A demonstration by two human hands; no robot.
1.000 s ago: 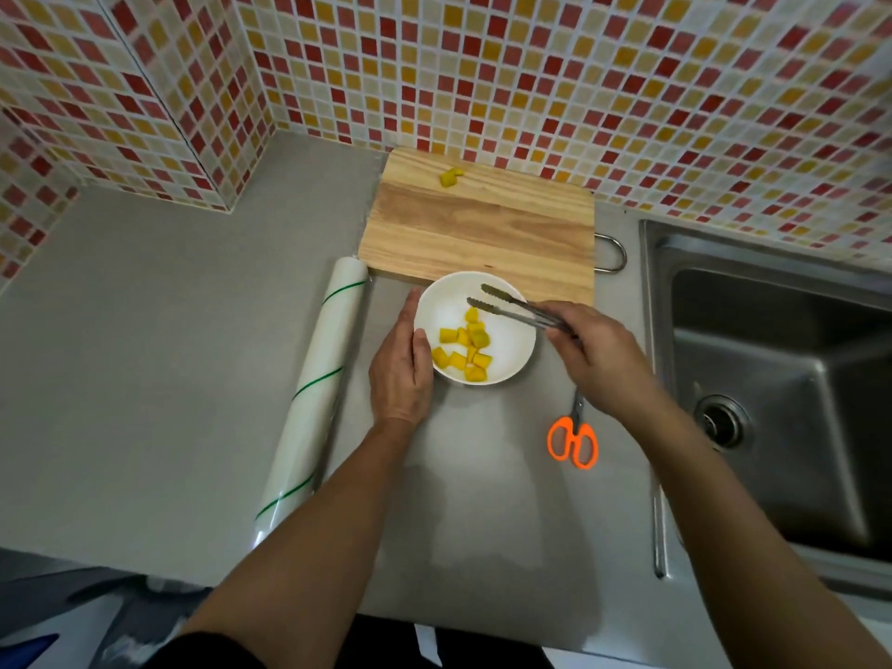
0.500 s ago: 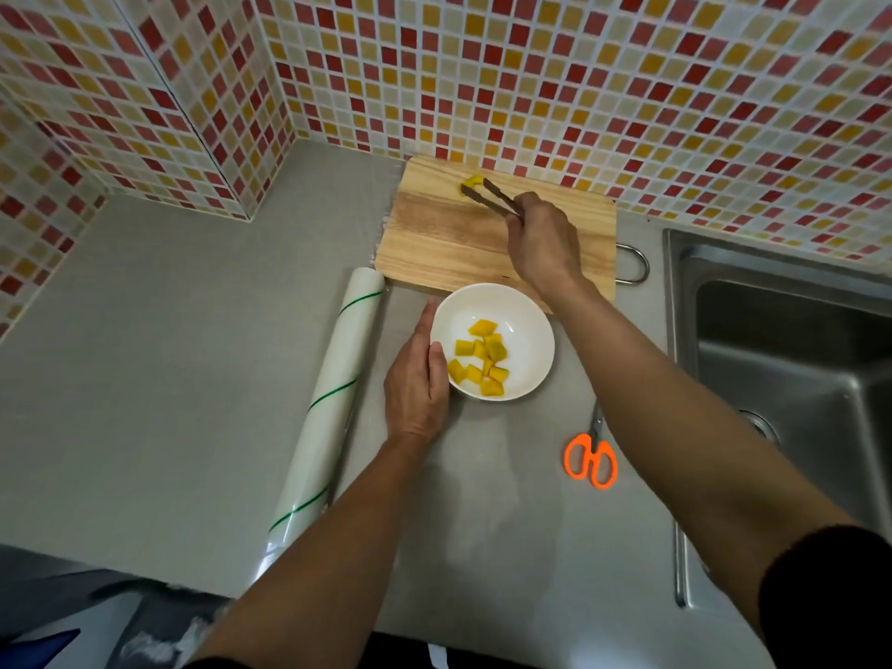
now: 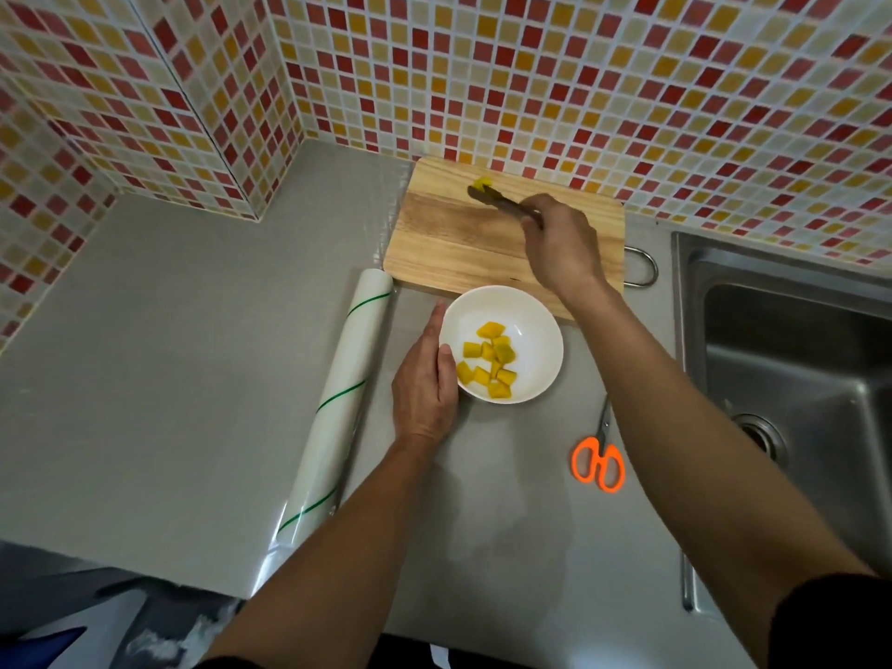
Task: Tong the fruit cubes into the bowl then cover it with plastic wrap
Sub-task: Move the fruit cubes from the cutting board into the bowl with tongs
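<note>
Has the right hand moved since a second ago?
Yes. The right hand with the tongs went from over the bowl to the cutting board's far edge.

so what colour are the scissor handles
Orange, on the scissors beside the sink; the head view shows them.

Evenly lit, soft shadows – wide-angle edge warping

The wall (image 3: 531, 79) is a mosaic of small square tiles in red, orange, yellow and cream with pale grout. The bench (image 3: 169, 354) is plain matt grey. The cutting board (image 3: 458, 243) is light wood with darker brown grain bands. The bowl (image 3: 536, 330) is plain white, and the fruit cubes (image 3: 490, 366) in it are yellow-orange. The plastic wrap roll (image 3: 338, 403) is white with thin green stripes. The scissors (image 3: 598, 463) have bright orange handles. The sink (image 3: 796, 379) is dull silver steel.
</note>
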